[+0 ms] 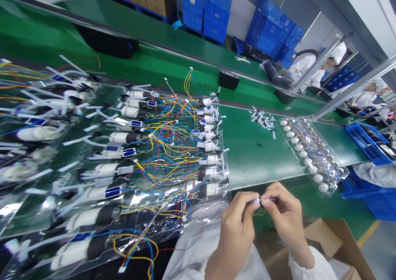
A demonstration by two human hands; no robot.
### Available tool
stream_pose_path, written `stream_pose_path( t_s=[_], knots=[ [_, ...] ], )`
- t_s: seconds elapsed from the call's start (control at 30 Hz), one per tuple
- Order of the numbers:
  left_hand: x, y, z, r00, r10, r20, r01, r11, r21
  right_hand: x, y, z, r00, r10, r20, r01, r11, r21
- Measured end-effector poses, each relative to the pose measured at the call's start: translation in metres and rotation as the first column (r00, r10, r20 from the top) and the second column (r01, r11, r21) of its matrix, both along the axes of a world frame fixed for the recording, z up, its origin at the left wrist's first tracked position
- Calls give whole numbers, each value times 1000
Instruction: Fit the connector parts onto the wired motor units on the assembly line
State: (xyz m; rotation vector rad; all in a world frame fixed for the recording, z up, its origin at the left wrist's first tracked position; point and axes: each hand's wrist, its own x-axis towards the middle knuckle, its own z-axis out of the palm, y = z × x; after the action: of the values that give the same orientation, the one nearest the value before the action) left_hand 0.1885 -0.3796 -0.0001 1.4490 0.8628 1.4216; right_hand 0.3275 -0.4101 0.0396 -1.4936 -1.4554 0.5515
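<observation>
Both hands pinch one small metal part [259, 200] between them, left hand [236, 222] at nine o'clock, right hand [286, 214] at three, apparently mid-fitting, needing steady alignment, with the wired pump assemblies [173, 148] at ten o'clock.

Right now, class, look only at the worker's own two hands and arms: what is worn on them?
Both hands are bare, with no gloves. The left hand shows no ring or watch, nor does the right hand. A white sleeve with a gathered cuff covers the right forearm; the left forearm is bare where visible.
</observation>
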Motion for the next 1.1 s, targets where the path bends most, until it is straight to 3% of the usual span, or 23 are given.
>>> stream_pose_path(
  t_s=[0.2, 0.37, 0.5, 0.6, 0.7, 0.87, 1.1],
  knots=[
    [8, -2, -12, 998, 57, -2, -57, 990, 126, -5, 0, 3, 982, -66, 175, 55, 996, 70],
    [10, -7, -17, 992, 31, -126, -10, 987, 163, 1, 3, 7, 957, 25, 288, -45, 997, 64],
    [7, -3, -12, 995, -40, -89, 43, 999, 29, 8, 2, 10, 959, 91, 269, -92, 996, -9],
    [2, 2, -6, 990, -136, -40, 129, 982, -140, 10, 0, 11, 965, 73, 250, -72, 997, -13],
    [0, 3, -2, 985, -170, -4, 166, 968, -188, 10, -1, 7, 970, 32, 240, -38, 999, 18],
    [2, 2, -5, 986, -168, -23, 163, 976, -147, 8, -4, 1, 971, 11, 241, -25, 998, 54],
    [11, -3, -15, 997, -72, -43, 72, 997, -2, -1, -8, -2, 947, -66, 313, 26, 991, 132]
  ],
)
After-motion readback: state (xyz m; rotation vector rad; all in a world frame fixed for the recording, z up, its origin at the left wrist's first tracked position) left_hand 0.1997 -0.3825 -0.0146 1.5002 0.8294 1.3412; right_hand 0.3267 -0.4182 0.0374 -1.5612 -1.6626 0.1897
